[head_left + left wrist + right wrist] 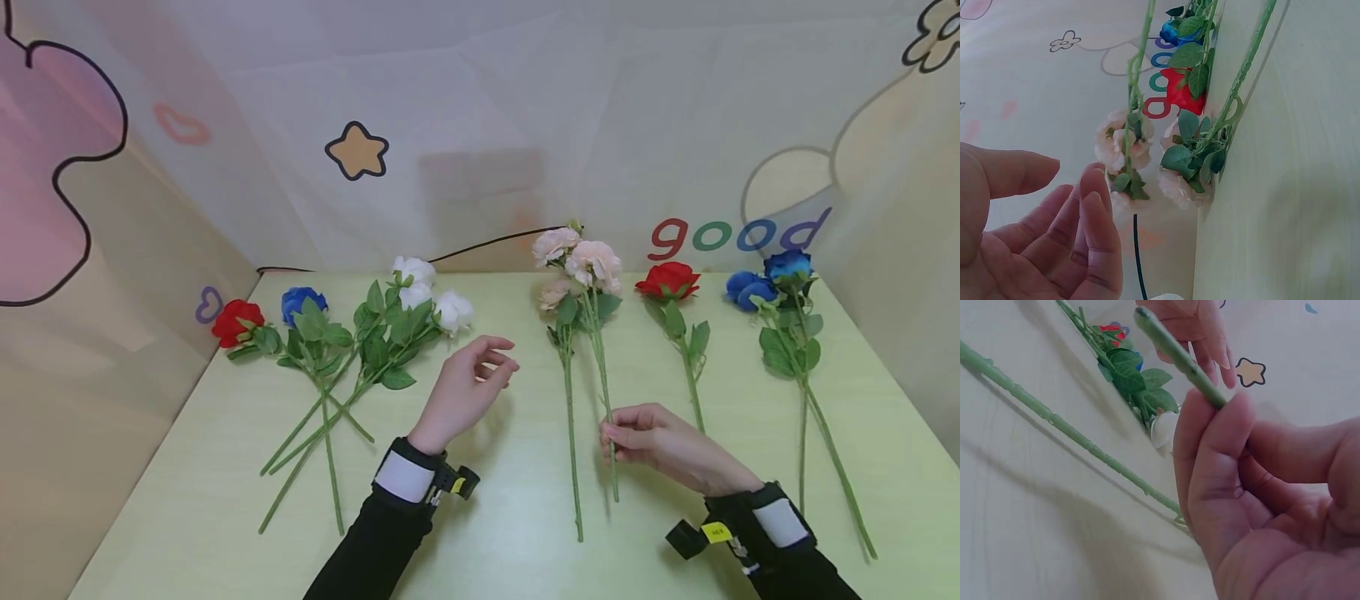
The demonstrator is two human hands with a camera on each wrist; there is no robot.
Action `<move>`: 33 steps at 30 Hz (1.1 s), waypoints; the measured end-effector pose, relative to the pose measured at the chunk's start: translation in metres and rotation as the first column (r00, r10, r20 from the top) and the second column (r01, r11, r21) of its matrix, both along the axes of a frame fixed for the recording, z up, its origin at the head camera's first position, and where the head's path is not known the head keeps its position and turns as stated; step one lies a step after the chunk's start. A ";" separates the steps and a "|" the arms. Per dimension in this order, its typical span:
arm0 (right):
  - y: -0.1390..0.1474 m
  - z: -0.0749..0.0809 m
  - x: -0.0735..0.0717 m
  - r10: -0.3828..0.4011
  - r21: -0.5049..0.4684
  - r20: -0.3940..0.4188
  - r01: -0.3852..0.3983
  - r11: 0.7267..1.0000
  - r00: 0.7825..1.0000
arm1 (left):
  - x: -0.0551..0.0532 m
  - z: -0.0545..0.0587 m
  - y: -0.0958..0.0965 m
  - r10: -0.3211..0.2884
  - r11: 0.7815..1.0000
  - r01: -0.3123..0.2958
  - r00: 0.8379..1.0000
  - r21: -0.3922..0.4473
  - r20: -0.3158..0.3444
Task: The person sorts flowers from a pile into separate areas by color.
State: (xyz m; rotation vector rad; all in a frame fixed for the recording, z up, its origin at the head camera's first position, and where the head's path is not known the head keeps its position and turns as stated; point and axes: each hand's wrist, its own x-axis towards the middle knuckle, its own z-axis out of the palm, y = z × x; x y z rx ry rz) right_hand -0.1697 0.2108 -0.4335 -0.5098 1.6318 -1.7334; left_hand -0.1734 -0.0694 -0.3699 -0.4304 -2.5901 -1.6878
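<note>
My right hand (663, 442) pinches the lower stem of a pale pink flower (594, 265) between thumb and fingers. In the right wrist view the cut end of this stem (1175, 353) sticks out past the fingertips. Beside it on the table lies a second pale pink flower (572, 442); their blossoms overlap in the head view. My left hand (468, 387) hovers over the middle of the table with its fingers loosely bent, holding nothing. In the left wrist view both pink flowers (1125, 147) appear beyond the left fingertips, apart from them.
On the left of the table (495, 517) lie a red rose (238, 323), a blue rose (303, 306) and white flowers (453, 312), stems crossing. Another red rose (669, 281) and blue roses (787, 265) lie on the right. A printed cloth wall (480, 100) rises behind.
</note>
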 end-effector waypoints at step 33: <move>-0.024 0.000 -0.002 0.037 0.527 -0.298 0.132 0.840 0.954 | -0.020 -0.033 -0.006 -0.001 1.000 0.000 1.000 0.010 0.011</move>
